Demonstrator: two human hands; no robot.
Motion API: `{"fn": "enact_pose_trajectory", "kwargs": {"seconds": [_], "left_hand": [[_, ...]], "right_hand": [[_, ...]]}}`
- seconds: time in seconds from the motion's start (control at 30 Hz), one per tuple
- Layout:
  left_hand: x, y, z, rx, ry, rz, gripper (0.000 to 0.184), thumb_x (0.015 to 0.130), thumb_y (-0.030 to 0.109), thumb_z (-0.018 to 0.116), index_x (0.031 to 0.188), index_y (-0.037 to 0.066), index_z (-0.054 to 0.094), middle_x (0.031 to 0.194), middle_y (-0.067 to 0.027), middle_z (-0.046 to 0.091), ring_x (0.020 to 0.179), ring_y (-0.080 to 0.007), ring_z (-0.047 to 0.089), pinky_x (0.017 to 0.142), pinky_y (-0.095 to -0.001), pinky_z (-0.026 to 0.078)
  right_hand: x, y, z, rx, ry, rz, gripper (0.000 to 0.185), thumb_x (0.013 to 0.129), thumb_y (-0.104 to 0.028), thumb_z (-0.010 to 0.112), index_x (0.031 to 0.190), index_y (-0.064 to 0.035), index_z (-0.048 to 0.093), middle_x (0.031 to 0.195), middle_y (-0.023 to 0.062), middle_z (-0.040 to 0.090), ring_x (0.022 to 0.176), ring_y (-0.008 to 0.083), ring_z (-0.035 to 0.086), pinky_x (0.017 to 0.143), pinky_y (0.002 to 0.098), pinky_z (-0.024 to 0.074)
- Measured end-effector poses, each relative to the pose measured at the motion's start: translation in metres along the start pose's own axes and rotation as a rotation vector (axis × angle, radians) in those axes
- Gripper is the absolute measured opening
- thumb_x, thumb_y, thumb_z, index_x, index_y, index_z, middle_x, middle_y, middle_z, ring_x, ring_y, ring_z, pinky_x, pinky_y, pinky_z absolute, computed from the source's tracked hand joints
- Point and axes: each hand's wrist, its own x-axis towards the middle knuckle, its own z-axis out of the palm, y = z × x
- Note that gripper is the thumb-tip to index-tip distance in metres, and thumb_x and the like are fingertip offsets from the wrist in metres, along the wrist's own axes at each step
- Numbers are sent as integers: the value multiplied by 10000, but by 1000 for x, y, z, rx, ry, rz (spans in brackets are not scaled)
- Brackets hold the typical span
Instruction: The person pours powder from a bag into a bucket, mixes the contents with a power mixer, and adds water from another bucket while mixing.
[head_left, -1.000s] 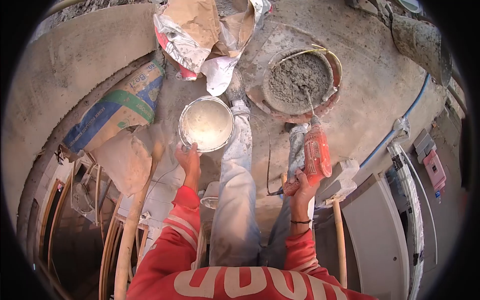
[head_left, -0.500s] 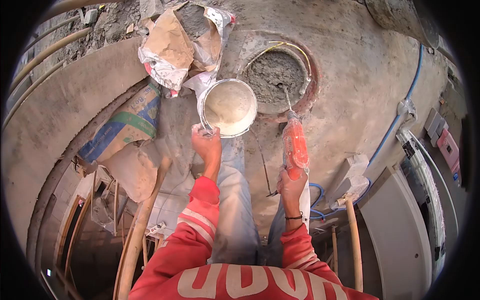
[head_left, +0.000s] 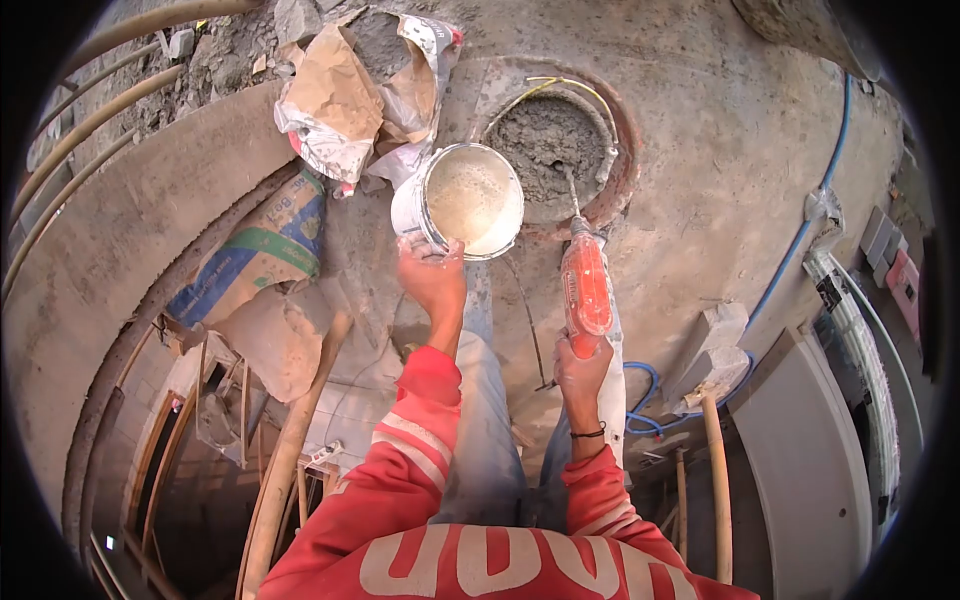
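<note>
Left hand (head_left: 434,275): grip curling round the near rim of the white bucket (head_left: 407,206), which is hanging just left of the tub (head_left: 548,213), pale contents showing. Right hand (head_left: 583,368): grip wrapping the red drill's (head_left: 588,290) handle, shaft dipping into grey mortar (head_left: 545,135) (torn paper bag (head_left: 335,100) lying beyond the bucket).

**Stained concrete floor (head_left: 710,190) is lying in pale daylight**

The floor is stretching beyond and to the right of the right fingers (head_left: 563,352). Well left of the left fingers (head_left: 410,246), a concrete ledge (head_left: 170,205) is curving past, with grey rubble (head_left: 218,75) lying behind it. Nearer the body than the left fingers, a wooden pole (head_left: 292,450) is slanting. Right of the right fingers, a blue hose (head_left: 780,273) and a pale panel (head_left: 805,450) are showing.
</note>
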Motion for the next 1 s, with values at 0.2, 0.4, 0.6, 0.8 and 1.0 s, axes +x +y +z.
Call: {"fn": "enact_pose_trajectory", "kwargs": {"seconds": [0.2, 0.4, 0.6, 0.8, 1.0], "left_hand": [[-3, 14, 6, -16, -28, 16, 448, 777, -89, 787, 1135, -14, 528, 853, -143, 710, 692, -139, 667, 597, -257, 506], [8, -1, -10, 61, 12, 8, 443, 792, -67, 782, 1164, -17, 546, 874, -132, 722, 729, -150, 679, 642, -256, 508], [56, -79, -66, -104, -14, -204, 413, 843, -97, 723, 1209, -31, 545, 959, -140, 711, 823, -217, 693, 716, -330, 572], [78, -129, -100, -384, 406, -542, 480, 898, -62, 672, 1344, -40, 495, 1234, -185, 625, 1071, -270, 659, 860, -488, 634], [134, -226, -121, -763, 527, -622, 490, 898, -91, 632, 1353, -103, 452, 1301, -201, 570, 1137, -344, 635, 890, -529, 667]], "right_hand": [[-3, -12, 6, 26, 20, 43, 134, 800, -27, 694, 926, 13, 676, 820, 38, 688, 713, 121, 636, 673, 288, 511], [-5, -10, 7, 32, 1, 69, 103, 809, -27, 671, 903, 16, 669, 770, 32, 664, 661, 119, 621, 616, 286, 495], [-11, -24, 15, 0, 50, 139, 118, 796, -26, 667, 904, 22, 666, 740, 32, 645, 652, 121, 611, 601, 284, 478], [-17, -58, 43, -378, 44, -237, 201, 758, -45, 695, 934, 45, 661, 738, 56, 663, 660, 141, 592, 642, 310, 493], [-33, -73, 69, -654, 7, -222, 298, 715, -98, 711, 968, 55, 675, 744, 133, 675, 690, 150, 606, 685, 341, 514]]}}
